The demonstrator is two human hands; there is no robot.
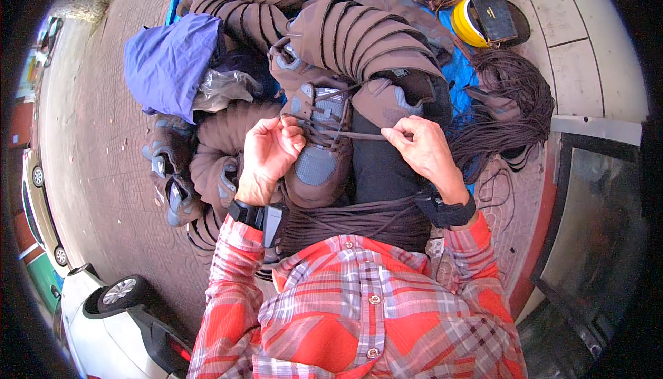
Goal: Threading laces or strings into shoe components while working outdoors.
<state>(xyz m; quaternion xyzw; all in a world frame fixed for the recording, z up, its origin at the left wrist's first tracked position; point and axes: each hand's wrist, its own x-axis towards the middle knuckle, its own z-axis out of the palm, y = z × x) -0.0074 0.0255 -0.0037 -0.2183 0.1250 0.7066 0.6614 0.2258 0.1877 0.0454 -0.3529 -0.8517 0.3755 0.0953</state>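
Note:
A brown and blue-grey lace-up shoe point(321, 172) rests on my lap with its toe toward me. A dark flat shoelace point(356, 135) runs taut from its eyelets to the right. Thumb and fingers of my right hand point(423, 150) pinch that length of lace. My left hand point(271, 150) is closed at the shoe's left side, its fingertips pinched on lace by the eyelets. A bundle of loose dark laces point(359, 224) lies across my lap, below the shoe.
Long curved stacks of brown shoe uppers point(366, 37) cover a blue tarp point(469, 75) ahead. At right lies a heap of dark laces point(511, 96), with a yellow bucket point(467, 23) and black pouch point(492, 14) beyond. Purple cloth point(169, 61) sits left; a white car point(110, 337) stands lower left.

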